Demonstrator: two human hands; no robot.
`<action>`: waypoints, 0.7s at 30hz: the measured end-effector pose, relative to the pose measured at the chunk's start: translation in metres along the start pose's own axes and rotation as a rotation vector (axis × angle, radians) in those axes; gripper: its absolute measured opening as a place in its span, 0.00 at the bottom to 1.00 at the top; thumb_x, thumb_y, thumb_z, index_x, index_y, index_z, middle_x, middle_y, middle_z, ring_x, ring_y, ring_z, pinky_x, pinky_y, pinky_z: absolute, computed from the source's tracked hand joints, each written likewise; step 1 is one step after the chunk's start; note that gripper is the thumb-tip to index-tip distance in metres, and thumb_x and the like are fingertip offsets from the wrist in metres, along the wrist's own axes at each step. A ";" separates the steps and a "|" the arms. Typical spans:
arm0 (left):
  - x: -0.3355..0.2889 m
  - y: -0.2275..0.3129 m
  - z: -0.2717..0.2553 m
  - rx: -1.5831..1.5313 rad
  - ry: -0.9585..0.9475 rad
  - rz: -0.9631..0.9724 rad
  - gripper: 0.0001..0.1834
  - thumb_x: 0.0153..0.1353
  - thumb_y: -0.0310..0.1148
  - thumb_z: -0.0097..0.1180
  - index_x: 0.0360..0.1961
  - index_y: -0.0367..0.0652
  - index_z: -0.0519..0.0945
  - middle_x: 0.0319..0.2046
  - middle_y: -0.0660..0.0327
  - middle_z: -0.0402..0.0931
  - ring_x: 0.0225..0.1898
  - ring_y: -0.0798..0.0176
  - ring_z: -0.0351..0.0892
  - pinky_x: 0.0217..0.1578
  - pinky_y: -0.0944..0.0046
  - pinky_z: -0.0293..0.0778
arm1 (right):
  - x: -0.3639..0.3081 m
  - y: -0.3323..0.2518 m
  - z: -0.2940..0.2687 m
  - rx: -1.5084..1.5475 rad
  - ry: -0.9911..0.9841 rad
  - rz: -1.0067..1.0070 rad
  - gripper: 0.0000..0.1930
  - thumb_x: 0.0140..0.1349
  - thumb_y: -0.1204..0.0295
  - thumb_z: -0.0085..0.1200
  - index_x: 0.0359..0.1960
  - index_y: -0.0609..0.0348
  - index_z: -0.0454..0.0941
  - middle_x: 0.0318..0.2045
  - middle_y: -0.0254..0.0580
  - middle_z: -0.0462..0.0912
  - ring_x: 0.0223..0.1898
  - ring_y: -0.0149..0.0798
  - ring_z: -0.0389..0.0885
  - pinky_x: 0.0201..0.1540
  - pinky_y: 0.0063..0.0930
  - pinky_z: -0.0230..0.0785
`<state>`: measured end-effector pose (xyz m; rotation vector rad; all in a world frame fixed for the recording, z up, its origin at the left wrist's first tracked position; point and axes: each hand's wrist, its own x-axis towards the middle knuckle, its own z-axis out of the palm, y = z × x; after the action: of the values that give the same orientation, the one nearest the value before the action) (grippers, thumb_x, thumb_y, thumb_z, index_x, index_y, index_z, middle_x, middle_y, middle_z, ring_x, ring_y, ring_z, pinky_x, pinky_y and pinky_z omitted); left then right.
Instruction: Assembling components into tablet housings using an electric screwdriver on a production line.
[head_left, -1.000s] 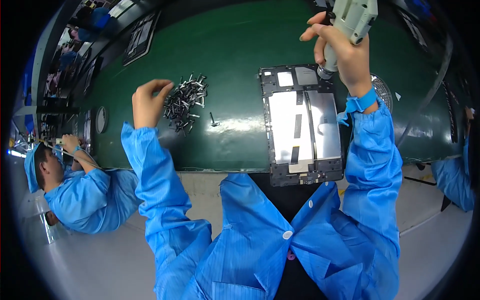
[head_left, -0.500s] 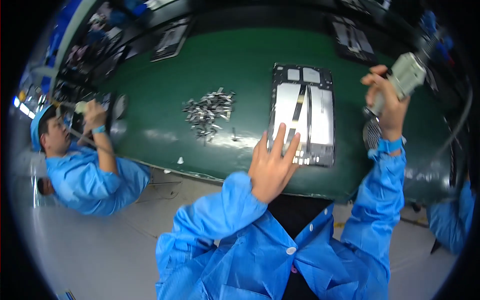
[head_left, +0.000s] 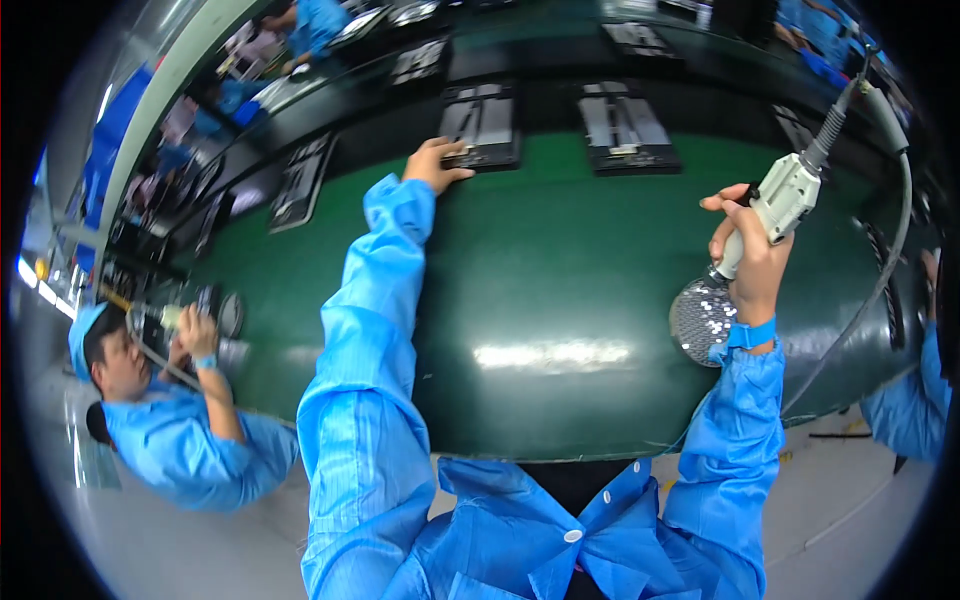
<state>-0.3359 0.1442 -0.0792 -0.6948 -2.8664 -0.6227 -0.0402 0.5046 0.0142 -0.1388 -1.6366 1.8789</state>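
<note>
My left hand [head_left: 437, 166] is stretched to the far side of the green table. Its thumb and fingers close round the near left corner of an opened tablet [head_left: 482, 122] with silver battery panels and a dark frame. My right hand [head_left: 758, 255] holds a pale electric screwdriver [head_left: 788, 198], with some fingers wrapped round its grip and the forefinger extended. Below the tool's tip lies a round dish [head_left: 700, 320] covered with small shiny screws, close to my right wrist.
More opened tablets [head_left: 628, 128] line the table's far side, one tablet [head_left: 303, 185] at the left. The screwdriver's grey cable [head_left: 893, 240] hangs down on the right. At the left a co-worker [head_left: 190, 400] holds another tool. Green tabletop [head_left: 550, 300] stretches before me.
The left hand has gone from the tablet in front of me to the far side; that near spot is now bare. The view has shifted. The strip pile no longer shows. The right hand keeps the screwdriver.
</note>
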 end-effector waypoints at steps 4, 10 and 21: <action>0.014 0.072 -0.003 0.294 0.394 -0.080 0.27 0.49 0.56 0.64 0.46 0.52 0.84 0.53 0.51 0.75 0.54 0.41 0.72 0.55 0.48 0.69 | 0.012 -0.004 -0.019 -0.038 0.095 -0.044 0.08 0.58 0.77 0.53 0.37 0.69 0.76 0.30 0.51 0.85 0.14 0.29 0.73 0.16 0.22 0.64; 0.035 0.181 0.033 -0.037 -0.160 -0.491 0.49 0.55 0.68 0.52 0.65 0.37 0.66 0.67 0.42 0.58 0.66 0.42 0.61 0.64 0.47 0.60 | 0.004 0.023 0.000 -0.224 -0.001 -0.070 0.11 0.59 0.76 0.49 0.32 0.61 0.86 0.39 0.34 0.81 0.22 0.26 0.72 0.25 0.22 0.62; 0.145 0.200 0.098 -0.558 0.075 -0.839 0.43 0.51 0.40 0.67 0.66 0.38 0.63 0.55 0.45 0.72 0.52 0.42 0.76 0.55 0.52 0.73 | 0.018 0.051 -0.020 -0.253 -0.173 -0.067 0.15 0.68 0.73 0.46 0.52 0.68 0.74 0.41 0.44 0.83 0.22 0.23 0.66 0.25 0.18 0.57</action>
<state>-0.3743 0.4063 -0.0647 0.5554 -2.8178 -1.5234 -0.0652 0.5299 -0.0314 -0.0264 -1.9683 1.6671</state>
